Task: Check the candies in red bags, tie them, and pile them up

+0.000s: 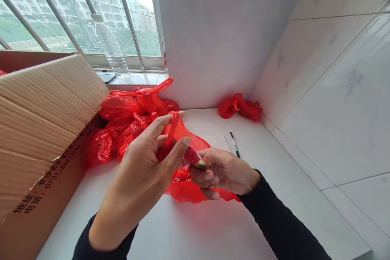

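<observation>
A handle of a red plastic bag (191, 135) is looped over the index finger of my left hand (146, 154). That hand's thumb touches the upper end of a small shiny red-and-gold wrapped piece (192, 157). Between thumb and fingers, my right hand (227, 170) pinches the gold end of this piece. The bag hangs open and spreads over the white table beneath both hands. Inside it, partly hidden by my fingers, lie red printed packets (182, 175).
At the left stands a large cardboard box (51, 105). Several filled red bags (131, 118) are heaped beside it. A red bundle (239, 107) sits by the wall. Near it are a pen (235, 144) and white paper (217, 142). A water bottle (111, 46) stands on the windowsill.
</observation>
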The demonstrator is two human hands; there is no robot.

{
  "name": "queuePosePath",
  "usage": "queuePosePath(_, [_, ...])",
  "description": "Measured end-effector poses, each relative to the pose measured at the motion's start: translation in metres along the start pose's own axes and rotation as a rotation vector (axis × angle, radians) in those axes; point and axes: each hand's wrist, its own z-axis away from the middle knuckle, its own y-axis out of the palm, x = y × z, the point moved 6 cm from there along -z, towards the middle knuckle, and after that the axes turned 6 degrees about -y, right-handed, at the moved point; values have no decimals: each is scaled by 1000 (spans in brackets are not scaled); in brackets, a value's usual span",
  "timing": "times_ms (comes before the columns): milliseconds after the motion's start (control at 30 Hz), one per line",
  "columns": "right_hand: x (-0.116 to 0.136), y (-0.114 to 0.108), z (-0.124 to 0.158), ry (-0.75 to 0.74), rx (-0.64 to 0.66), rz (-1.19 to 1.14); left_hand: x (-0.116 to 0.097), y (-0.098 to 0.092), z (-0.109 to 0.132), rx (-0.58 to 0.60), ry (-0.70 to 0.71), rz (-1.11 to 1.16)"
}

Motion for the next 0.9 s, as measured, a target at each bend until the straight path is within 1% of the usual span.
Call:
queuePosePath(100, [-2, 0, -1, 23, 32, -24, 0, 0, -1, -19, 17, -38])
queuePosePath(233, [-7, 0, -4, 79, 62, -57, 6, -2, -3, -11, -6, -56])
queuePosePath(467, [-9, -4, -6, 74, -3, -103, 1, -2, -4, 30, 79, -33])
queuePosePath(567, [-6, -5, -6, 52, -34, -33, -1, -3, -3, 22, 95, -15])
queuePosePath(633, [0, -12, -5, -14, -111, 134, -1, -4, -3, 14, 95, 1])
queuePosePath(667, [4, -16, -4, -46, -173, 271, 0, -5, -3, 13, 92, 8])
queuePosePath(733, [16, -25, 2, -84, -328, 650, 1, -7, -2, 16, 82, 27])
queuePosePath(800, [29, -29, 11, -79, -462, 1025, 1, -9, -1, 16, 62, 42])
queuePosePath(833, [36, -29, 16, -78, -502, 1153, 1, -10, 0, 6, 54, 41])
queuePosePath(900, [49, -24, 28, -96, -509, 1285, 0, -13, 2, -31, 43, 21])
